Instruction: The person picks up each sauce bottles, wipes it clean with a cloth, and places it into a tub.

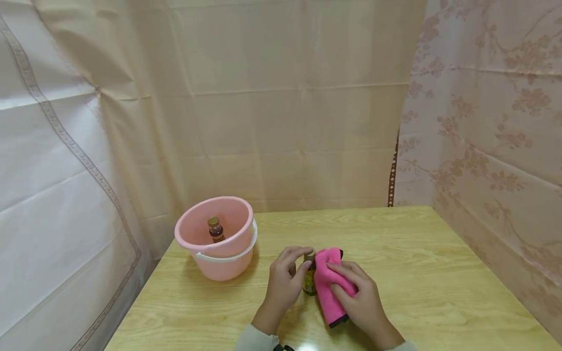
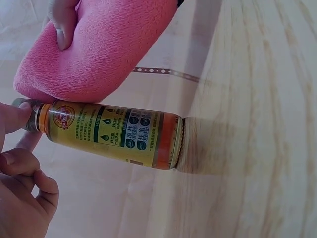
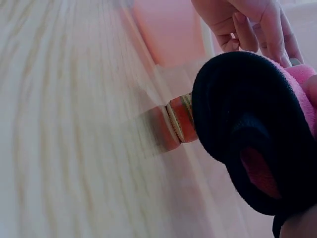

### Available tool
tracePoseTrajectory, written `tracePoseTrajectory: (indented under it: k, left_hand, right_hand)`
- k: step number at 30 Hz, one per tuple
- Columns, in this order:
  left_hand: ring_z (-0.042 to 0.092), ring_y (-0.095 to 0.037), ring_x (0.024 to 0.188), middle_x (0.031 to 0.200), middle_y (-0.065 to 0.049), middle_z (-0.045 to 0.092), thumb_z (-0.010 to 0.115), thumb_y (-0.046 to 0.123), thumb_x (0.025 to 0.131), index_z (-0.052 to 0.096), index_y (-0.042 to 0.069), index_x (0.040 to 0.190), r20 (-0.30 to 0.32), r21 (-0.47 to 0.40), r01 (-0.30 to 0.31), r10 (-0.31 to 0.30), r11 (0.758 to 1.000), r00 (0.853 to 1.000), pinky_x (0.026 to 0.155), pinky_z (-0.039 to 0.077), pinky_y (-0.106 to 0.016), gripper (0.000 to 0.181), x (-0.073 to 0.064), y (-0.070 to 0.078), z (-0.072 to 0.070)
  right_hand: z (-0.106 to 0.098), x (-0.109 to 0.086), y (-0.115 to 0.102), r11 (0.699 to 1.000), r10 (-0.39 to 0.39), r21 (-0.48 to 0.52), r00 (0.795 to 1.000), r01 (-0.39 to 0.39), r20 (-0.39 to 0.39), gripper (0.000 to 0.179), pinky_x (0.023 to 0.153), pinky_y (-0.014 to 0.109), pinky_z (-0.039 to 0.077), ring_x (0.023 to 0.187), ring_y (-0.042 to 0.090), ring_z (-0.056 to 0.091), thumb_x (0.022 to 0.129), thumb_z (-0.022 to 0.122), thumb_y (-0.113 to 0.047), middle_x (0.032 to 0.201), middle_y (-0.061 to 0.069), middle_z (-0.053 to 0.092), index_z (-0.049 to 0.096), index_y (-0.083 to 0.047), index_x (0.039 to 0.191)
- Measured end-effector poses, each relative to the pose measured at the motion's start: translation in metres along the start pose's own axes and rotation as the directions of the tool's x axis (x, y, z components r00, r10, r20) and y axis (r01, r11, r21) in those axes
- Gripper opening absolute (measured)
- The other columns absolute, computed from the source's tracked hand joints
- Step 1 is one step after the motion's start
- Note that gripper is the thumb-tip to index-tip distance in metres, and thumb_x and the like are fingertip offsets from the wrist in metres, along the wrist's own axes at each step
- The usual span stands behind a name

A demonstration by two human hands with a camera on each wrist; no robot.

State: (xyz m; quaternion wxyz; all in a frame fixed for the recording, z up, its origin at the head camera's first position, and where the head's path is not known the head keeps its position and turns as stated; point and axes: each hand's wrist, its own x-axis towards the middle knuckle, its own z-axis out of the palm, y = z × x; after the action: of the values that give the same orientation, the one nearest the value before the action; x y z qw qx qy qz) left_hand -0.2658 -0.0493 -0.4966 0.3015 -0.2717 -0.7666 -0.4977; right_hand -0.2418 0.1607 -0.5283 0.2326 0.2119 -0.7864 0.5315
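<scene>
A small glass bottle (image 2: 114, 130) with a yellow-green label stands upright on the wooden table. My left hand (image 1: 283, 278) pinches its cap (image 2: 32, 115) between thumb and fingers. In my right hand (image 1: 362, 297) is a folded pink cloth (image 1: 329, 287) with black edging, gripped between thumb and fingers. The cloth lies against the bottle's right side and hides part of it in the head view. From the right wrist, the cloth's dark edge (image 3: 237, 109) covers most of the bottle, leaving only its base (image 3: 182, 119) visible.
A pink bucket (image 1: 224, 265) with a white handle stands at the table's left, a pink basin (image 1: 184, 236) set in its top. Inside is another brown bottle (image 1: 216, 230) with a gold cap. Curtains (image 1: 281, 107) hang behind and at both sides of the wooden table (image 1: 417, 253).
</scene>
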Motion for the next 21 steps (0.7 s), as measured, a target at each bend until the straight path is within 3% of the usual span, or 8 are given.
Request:
tracePoseTrajectory:
  k: [10,21]
  left_hand:
    - [0.035,-0.001,0.054,0.119,0.002,0.069,0.070,0.014,0.099,0.073,0.016,0.125,0.011,-0.010,0.018,-0.018,1.000,1.000,0.048,0.038,-0.017,0.026,0.0006,0.0002,-0.0011]
    - [0.035,-0.003,0.053,0.117,0.001,0.070,0.071,0.015,0.099,0.074,0.016,0.124,0.005,-0.022,0.026,-0.026,0.999,1.000,0.047,0.037,-0.017,0.025,-0.0003,-0.0009,0.0000]
  right_hand:
    - [0.0019,0.0016,-0.0005,0.997,0.073,-0.003,0.997,-0.073,0.007,0.048,0.080,0.026,0.060,0.106,0.010,0.067,0.087,0.082,-0.006,0.127,-0.007,0.066,0.073,-0.030,0.128]
    - [0.0007,0.0015,-0.0030,0.998,0.066,-0.017,0.997,-0.065,0.032,0.042,0.080,0.024,0.059,0.105,0.008,0.066,0.091,0.080,-0.013,0.126,-0.001,0.067,0.072,-0.026,0.130]
